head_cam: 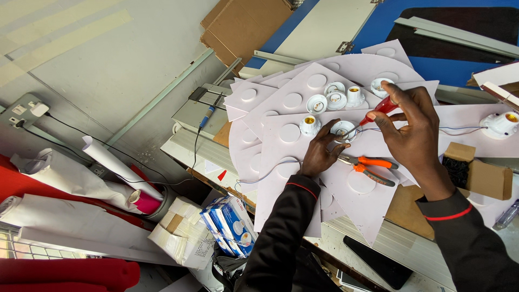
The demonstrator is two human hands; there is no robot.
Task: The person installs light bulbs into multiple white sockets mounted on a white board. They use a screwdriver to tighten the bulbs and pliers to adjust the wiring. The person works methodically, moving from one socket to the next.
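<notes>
My right hand (413, 132) grips a red-handled screwdriver (378, 111) whose tip goes down into a white lamp socket (343, 130). My left hand (320, 154) holds that socket steady on a white board with round cut-outs (292, 132). Thin blue and red wires (457, 130) run from the socket towards another white lamp socket (500, 124) at the right. Orange-handled pliers (370, 166) lie on the board just below the hands. Several more white sockets (335, 100) sit further back on the boards.
A small brown cardboard box (478, 173) stands at the right. A soldering iron with a blue handle (208, 114) lies at the left of the boards. Blue and white boxes (230, 224), rolled sheets (113, 162) and a black phone (378, 262) lie lower down.
</notes>
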